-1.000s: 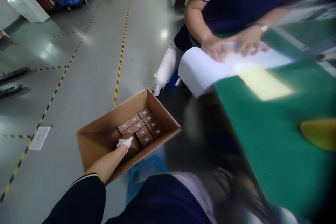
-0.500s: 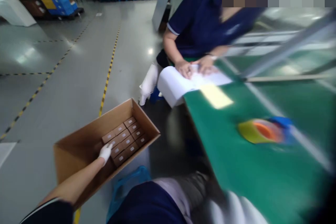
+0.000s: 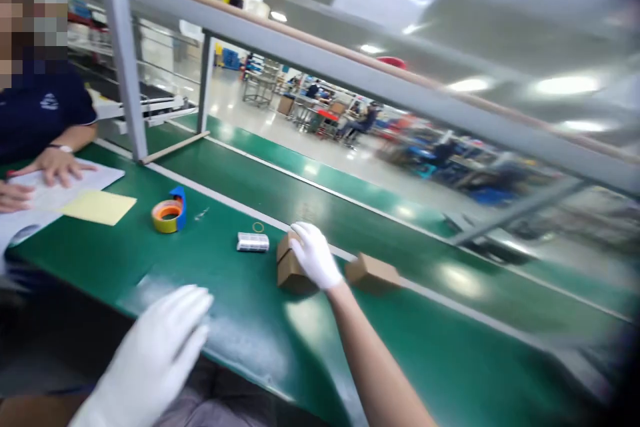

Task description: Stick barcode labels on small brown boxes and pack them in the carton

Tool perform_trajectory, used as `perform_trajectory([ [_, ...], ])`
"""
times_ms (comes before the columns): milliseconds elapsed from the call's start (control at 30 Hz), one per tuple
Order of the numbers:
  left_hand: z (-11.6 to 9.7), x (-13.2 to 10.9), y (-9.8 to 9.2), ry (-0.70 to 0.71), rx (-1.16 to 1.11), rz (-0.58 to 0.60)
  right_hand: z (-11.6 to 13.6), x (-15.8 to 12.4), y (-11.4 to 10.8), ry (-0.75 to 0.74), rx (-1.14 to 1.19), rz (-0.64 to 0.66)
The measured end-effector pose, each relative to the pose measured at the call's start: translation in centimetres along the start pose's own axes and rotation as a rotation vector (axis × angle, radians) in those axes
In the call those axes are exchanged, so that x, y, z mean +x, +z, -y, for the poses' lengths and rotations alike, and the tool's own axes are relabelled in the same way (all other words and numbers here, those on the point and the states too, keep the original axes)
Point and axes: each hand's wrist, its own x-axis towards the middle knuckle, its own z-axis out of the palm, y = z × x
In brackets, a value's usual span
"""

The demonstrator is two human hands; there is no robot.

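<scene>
My right hand [image 3: 315, 257], in a white glove, bends its fingers over the top of a small brown cardboard box [image 3: 293, 273] on the green table. A seam near the box's top may mark a second one stacked on it; I cannot tell. Another small cardboard carton [image 3: 373, 273] sits just right of my right wrist, slightly blurred. Near the table's front edge my left hand [image 3: 157, 343], also gloved in white, hovers with fingers stretched out and nothing in it. A roll of printed labels [image 3: 253, 242] lies left of the gripped box.
A yellow-and-orange tape roll [image 3: 169, 217] with a blue part rests on the green table [image 3: 215, 273]. At left, a co-worker's hands [image 3: 55, 163] lie on white papers [image 3: 103, 177] beside a yellow sheet [image 3: 100, 207]. A metal frame [image 3: 120, 60] spans the table.
My view has swung right, from the large floor carton of small boxes to the table. My left hand has left that carton; my right hand now shows, on a box.
</scene>
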Motion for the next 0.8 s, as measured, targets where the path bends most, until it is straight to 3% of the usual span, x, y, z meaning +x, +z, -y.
perform_trajectory([
  [67,-5.4,5.8,5.1,0.248,0.024,0.117,-3.7,0.6,-0.4,0.078,0.007,0.019],
  [133,-10.1,8.9,10.1,0.381,0.020,0.161,-5.6,0.0,-0.1,0.138,0.020,0.043],
  [200,-13.1,9.7,14.1,0.336,-0.009,0.191,-5.9,-1.5,0.3,0.205,0.026,0.042],
  [267,-14.0,9.2,16.0,0.260,-0.049,0.208,-5.3,-3.8,0.5,0.288,0.029,0.028],
  [333,-13.3,9.0,15.7,0.222,-0.065,0.240,-4.6,-6.3,0.7,0.373,0.049,0.024],
  [400,-12.0,10.0,13.8,0.228,-0.039,0.323,-3.7,-8.5,0.9,0.438,0.093,0.030],
  [533,-10.4,14.8,10.3,0.256,0.004,0.571,-2.2,-11.0,1.7,0.511,0.196,0.037],
  [667,-10.6,18.1,10.4,0.254,-0.026,0.723,-1.5,-11.2,2.3,0.540,0.254,0.024],
  [800,-11.3,18.9,11.5,0.263,0.000,0.743,-1.5,-11.1,2.2,0.550,0.278,-0.003],
])
